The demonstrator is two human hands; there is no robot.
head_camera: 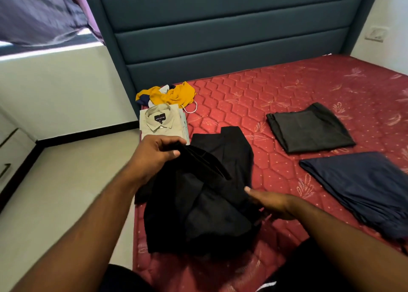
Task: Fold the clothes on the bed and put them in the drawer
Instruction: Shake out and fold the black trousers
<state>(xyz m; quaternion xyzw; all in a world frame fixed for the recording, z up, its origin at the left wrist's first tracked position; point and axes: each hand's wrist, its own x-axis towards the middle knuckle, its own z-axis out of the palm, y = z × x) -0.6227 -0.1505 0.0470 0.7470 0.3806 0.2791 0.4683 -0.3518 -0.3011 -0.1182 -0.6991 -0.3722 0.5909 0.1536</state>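
Fingers [176, 142] on one black garment [209, 203]; two folded trousers [309, 128] beside.

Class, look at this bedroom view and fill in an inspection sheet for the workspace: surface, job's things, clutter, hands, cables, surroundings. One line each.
Surface: red quilted mattress, bare of sheets.
Job's things: black garment half folded at the near edge; beige shirt folded; grey trousers and navy trousers folded; yellow garment crumpled near the headboard.
Clutter: nothing seen.
Hands: left hand grips a fold of the black garment, fingers curled round it; right hand lies flat against the garment's side.
Cables: a white cord beside the yellow garment.
Surroundings: blue padded headboard, wall socket, drawer unit at left, purple curtain.
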